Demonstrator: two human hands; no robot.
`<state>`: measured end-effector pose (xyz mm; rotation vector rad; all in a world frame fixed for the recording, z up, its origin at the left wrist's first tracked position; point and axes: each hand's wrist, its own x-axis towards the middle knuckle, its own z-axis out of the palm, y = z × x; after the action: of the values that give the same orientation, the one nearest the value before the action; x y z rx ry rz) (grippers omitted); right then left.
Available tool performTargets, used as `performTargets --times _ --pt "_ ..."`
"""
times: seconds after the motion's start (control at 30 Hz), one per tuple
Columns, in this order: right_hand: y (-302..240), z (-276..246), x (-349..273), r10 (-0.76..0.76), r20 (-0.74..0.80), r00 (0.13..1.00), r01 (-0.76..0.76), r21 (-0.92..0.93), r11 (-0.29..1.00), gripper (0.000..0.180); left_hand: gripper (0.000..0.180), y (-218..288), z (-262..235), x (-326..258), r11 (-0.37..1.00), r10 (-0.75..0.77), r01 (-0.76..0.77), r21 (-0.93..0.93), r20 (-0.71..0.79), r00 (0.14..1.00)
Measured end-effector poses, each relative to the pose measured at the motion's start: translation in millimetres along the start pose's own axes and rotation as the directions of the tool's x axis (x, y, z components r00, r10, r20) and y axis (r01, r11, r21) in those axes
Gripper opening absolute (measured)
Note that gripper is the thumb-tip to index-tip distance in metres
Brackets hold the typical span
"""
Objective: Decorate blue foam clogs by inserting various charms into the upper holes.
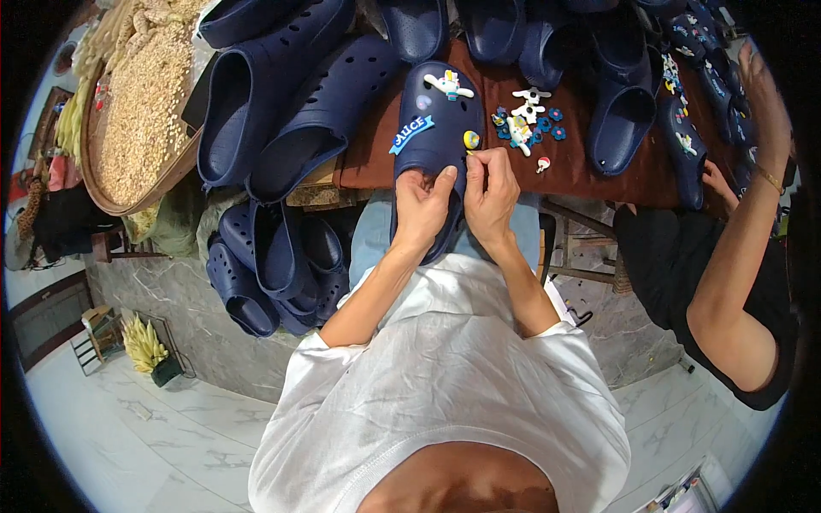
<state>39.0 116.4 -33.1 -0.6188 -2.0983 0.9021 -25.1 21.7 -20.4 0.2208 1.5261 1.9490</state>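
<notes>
A navy blue clog [438, 152] points away from me at the table's front edge. My left hand [419, 205] is closed on it, its thumb on the upper and its fingers tucked into the opening. Closed in a pinch, my right hand [493, 197] meets the lower edge of a round yellow charm [470, 139] at the clog's right side. The upper also carries a white figure charm [449, 84], a pale heart charm [423, 102] and a light blue banner charm [413, 134]. Just right of the clog lie several loose charms, among them white figures [528, 111] and blue flowers [558, 132].
Undecorated navy clogs [295, 141] crowd the table's left and back, with more [244, 291] hanging below. A basket of pale kernels [141, 128] stands at far left. On the right, another person's arm [744, 248] reaches over decorated clogs [684, 145]. The tabletop [560, 175] is reddish brown.
</notes>
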Motion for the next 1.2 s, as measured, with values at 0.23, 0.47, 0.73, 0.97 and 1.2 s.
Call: performTargets --times 0.23,0.47,0.73,0.97,1.2 --pt "-0.9 2.9 4.1 -0.009 -0.011 1.0 0.009 0.002 1.0 0.01 0.016 5.0 4.3 2.8 0.997 -0.059 0.057 -0.048 -0.046 0.997" --pt "1.8 -1.5 8.9 -0.014 0.005 1.0 0.014 -0.039 0.999 0.01 0.034 2.8 9.9 9.7 0.997 -0.006 0.007 -0.074 0.006 1.0" --pt "-12.9 -6.5 34.9 0.004 -0.117 0.993 0.017 0.173 0.985 0.008 0.027 6.5 13.9 -7.7 0.997 -0.074 0.074 0.005 0.056 0.996" --pt "20.1 -14.0 44.3 0.161 -0.133 0.978 -0.117 0.293 0.949 0.009 0.035 5.6 15.5 -7.4 0.998 -0.033 0.032 0.048 0.016 0.999" --pt "58.9 -37.2 42.9 0.181 -0.177 0.967 -0.18 0.021 0.983 0.011 0.042 11.5 16.9 -9.6 0.999 -0.031 0.028 0.036 0.075 0.997"
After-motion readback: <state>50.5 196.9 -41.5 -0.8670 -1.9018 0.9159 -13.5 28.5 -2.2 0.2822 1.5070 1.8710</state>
